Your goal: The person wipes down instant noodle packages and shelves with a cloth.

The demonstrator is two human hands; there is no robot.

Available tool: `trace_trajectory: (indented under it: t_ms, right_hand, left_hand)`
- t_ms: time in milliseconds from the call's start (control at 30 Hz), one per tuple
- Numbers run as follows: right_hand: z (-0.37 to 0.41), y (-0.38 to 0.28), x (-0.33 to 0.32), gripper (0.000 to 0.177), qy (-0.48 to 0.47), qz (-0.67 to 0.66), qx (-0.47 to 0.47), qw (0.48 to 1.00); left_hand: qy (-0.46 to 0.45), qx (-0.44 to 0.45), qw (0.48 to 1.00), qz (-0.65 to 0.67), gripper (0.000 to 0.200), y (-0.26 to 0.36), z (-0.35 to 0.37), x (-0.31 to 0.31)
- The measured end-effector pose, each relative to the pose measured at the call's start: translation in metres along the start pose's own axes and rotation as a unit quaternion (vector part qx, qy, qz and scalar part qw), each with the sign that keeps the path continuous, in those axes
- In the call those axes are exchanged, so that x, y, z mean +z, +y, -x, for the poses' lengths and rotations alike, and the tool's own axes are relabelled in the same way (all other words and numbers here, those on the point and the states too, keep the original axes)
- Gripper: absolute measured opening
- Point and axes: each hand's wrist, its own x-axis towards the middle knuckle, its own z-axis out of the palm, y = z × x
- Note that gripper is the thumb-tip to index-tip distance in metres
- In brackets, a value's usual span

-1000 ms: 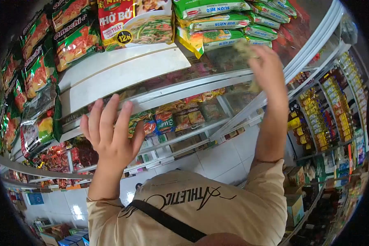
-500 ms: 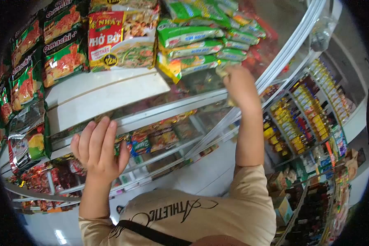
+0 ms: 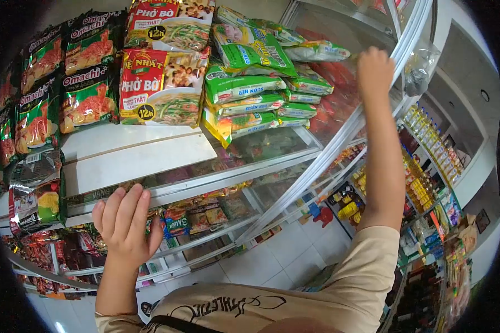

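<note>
My left hand [image 3: 125, 226] rests on the metal front edge of the glass display case [image 3: 205, 186], its fingers stretched out and holding nothing. At the right, my right hand [image 3: 374, 75] is stretched out over the glass top beside the white metal frame [image 3: 339, 147]. Its fingers are closed on a pale yellowish cloth, now almost wholly hidden by the hand. To the left of that hand lies a pile of green noodle packets [image 3: 255, 50]. Red-and-white pho packets [image 3: 161, 89] stand beside the pile.
Dark Omachi noodle packets [image 3: 89, 94] stand at the left, with a black-and-green packet [image 3: 36, 194] near the front edge. A white board [image 3: 139, 152] lies before the pho packets. Shelves of yellow bottles [image 3: 422, 177] stand at the right. A clear plastic bag [image 3: 419, 69] hangs by the frame.
My right hand has moved away from the green packets, farther across the glass and to the right. My left hand stays on the edge. The view has shifted, showing more of the case top.
</note>
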Motion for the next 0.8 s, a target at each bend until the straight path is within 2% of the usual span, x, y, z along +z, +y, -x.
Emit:
trace_trajectory:
  t_ms: [100, 233, 300, 533, 567, 633, 667, 700, 800]
  right_hand:
    - [-0.022, 0.014, 0.008, 0.012, 0.033, 0.017, 0.055, 0.998]
    - [-0.004, -0.010, 0.009, 0.011, 0.035, 0.036, 0.040, 0.998]
    - [0.012, -0.023, 0.005, 0.011, 0.019, 0.013, 0.036, 0.999]
    - [0.065, -0.041, -0.014, 0.014, -0.022, -0.136, 0.036, 0.990]
    - [0.067, -0.044, -0.024, 0.015, -0.106, -0.125, 0.036, 0.986]
    - [0.078, -0.052, -0.026, 0.013, -0.057, -0.202, 0.052, 0.976]
    - [0.086, -0.056, -0.024, 0.012, -0.078, -0.208, 0.053, 0.974]
    - [0.089, -0.060, -0.042, 0.017, -0.083, -0.224, 0.050, 0.970]
    - [0.105, -0.068, -0.038, 0.025, -0.119, -0.250, 0.072, 0.958]
  left_hand:
    - [0.006, 0.002, 1.000, -0.006, 0.040, 0.000, -0.001, 0.000]
    - [0.000, 0.003, 1.000, -0.009, 0.040, -0.001, -0.001, -0.001]
    - [-0.022, 0.003, 1.000, 0.004, 0.045, -0.001, 0.002, -0.002]
    - [-0.011, 0.013, 1.000, -0.005, 0.043, -0.003, 0.001, -0.002]
    - [-0.007, 0.014, 1.000, -0.002, 0.042, -0.004, 0.001, -0.002]
    - [-0.001, 0.013, 1.000, -0.007, 0.039, -0.005, 0.002, -0.002]
    - [-0.001, 0.011, 1.000, -0.018, 0.039, -0.004, 0.002, -0.002]
    - [0.005, 0.013, 1.000, -0.020, 0.039, -0.005, 0.003, -0.001]
    - [0.026, 0.015, 0.999, -0.024, 0.040, -0.006, 0.004, 0.003]
